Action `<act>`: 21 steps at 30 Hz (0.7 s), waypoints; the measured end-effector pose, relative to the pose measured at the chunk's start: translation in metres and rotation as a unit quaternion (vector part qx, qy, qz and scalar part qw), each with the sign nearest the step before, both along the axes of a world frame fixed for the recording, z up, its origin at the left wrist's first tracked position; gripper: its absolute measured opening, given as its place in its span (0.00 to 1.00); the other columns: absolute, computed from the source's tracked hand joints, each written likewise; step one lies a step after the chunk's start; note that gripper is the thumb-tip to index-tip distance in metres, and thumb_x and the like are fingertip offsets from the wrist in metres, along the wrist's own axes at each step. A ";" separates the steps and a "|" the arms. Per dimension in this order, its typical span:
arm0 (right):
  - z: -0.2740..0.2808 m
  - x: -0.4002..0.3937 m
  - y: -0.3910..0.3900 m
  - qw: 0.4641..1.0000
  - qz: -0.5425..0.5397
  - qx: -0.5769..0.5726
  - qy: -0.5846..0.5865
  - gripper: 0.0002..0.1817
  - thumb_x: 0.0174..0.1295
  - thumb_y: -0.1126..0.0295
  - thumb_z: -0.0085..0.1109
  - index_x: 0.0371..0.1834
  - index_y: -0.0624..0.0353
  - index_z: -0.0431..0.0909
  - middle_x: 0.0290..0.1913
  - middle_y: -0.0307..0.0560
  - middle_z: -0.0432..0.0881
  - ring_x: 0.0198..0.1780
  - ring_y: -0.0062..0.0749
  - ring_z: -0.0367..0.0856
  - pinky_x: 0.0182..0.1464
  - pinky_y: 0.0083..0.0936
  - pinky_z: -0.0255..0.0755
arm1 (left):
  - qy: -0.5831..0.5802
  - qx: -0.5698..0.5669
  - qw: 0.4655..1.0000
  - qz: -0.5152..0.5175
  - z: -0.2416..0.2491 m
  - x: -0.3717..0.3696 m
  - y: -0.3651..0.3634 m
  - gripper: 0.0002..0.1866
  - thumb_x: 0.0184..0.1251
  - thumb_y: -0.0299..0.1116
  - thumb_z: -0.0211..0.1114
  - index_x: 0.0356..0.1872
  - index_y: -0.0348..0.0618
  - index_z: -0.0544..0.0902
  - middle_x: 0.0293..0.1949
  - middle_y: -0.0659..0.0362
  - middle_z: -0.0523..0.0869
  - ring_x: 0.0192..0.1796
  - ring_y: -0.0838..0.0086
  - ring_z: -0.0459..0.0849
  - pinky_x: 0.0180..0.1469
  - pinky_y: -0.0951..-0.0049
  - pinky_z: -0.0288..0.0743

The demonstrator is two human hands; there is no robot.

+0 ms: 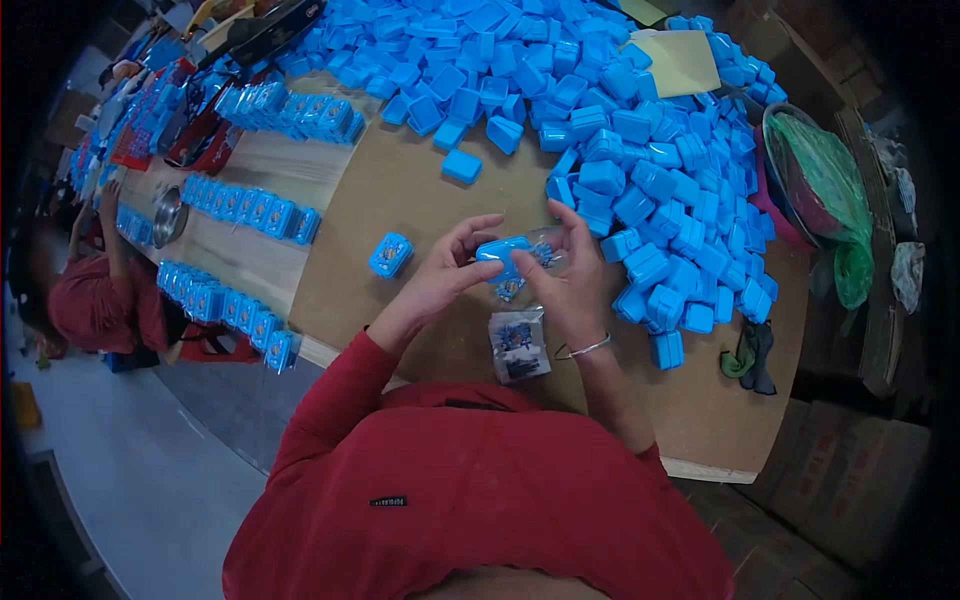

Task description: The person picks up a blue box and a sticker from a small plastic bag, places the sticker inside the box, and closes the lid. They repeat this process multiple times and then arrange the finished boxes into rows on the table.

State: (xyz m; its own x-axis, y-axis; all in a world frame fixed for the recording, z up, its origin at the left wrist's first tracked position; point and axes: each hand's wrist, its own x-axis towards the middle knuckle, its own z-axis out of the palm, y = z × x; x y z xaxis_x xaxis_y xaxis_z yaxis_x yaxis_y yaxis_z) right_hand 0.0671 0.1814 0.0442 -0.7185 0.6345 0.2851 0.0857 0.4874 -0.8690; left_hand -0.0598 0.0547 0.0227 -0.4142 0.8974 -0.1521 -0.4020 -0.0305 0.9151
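Note:
Both hands meet over the brown board in front of my body. Between the thumb and fingers of my left hand (445, 268) is a small blue plastic box (501, 258), its smooth side up. My right hand (570, 288) is closed on a clear printed plastic bag (545, 252) at the box's right end, its thumb by the box. How far the box sits inside the bag cannot be made out. Just below lies a stack of clear printed bags (518, 345). A bagged blue box (391, 255) rests left of my left hand, and a bare blue box (462, 166) lies farther back.
A large heap of blue boxes (640, 190) covers the back and right. Rows of bagged boxes (250, 210) stand on the left table around a metal bowl (170, 216). Yellow paper (680, 62) tops the heap. Another person (105, 300) sits at far left.

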 end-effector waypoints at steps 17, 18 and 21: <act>-0.001 -0.002 -0.008 0.980 0.038 0.192 0.041 0.54 0.32 0.65 0.70 0.68 0.58 0.50 0.49 0.50 0.67 0.55 0.45 0.66 0.64 0.58 0.43 | 0.003 0.003 0.996 0.085 0.017 0.022 0.003 0.31 0.56 0.26 0.68 0.60 0.38 0.64 0.48 0.55 0.78 0.48 0.76 0.78 0.50 0.77 0.74; -0.001 -0.002 -0.008 0.980 0.042 0.188 0.050 0.54 0.32 0.66 0.69 0.68 0.58 0.50 0.49 0.50 0.67 0.55 0.45 0.66 0.64 0.58 0.43 | -0.001 0.008 0.996 0.086 0.018 0.023 0.002 0.31 0.56 0.26 0.68 0.60 0.38 0.64 0.48 0.55 0.78 0.48 0.76 0.78 0.50 0.77 0.74; -0.001 -0.003 -0.012 0.980 0.046 0.180 0.064 0.53 0.33 0.66 0.68 0.68 0.58 0.50 0.49 0.50 0.67 0.54 0.45 0.67 0.65 0.59 0.43 | -0.010 0.016 0.996 0.092 0.020 0.024 -0.002 0.31 0.55 0.25 0.68 0.60 0.38 0.64 0.48 0.55 0.77 0.48 0.77 0.78 0.51 0.77 0.74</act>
State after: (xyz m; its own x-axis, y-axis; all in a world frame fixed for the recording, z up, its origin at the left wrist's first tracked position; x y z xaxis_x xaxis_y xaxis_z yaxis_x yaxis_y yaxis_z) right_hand 0.0641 0.1697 0.0429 -0.7113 0.4102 0.5707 -0.0717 0.7654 -0.6395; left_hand -0.0356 0.0528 0.0423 -0.5693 0.8110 -0.1345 -0.4045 -0.1339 0.9047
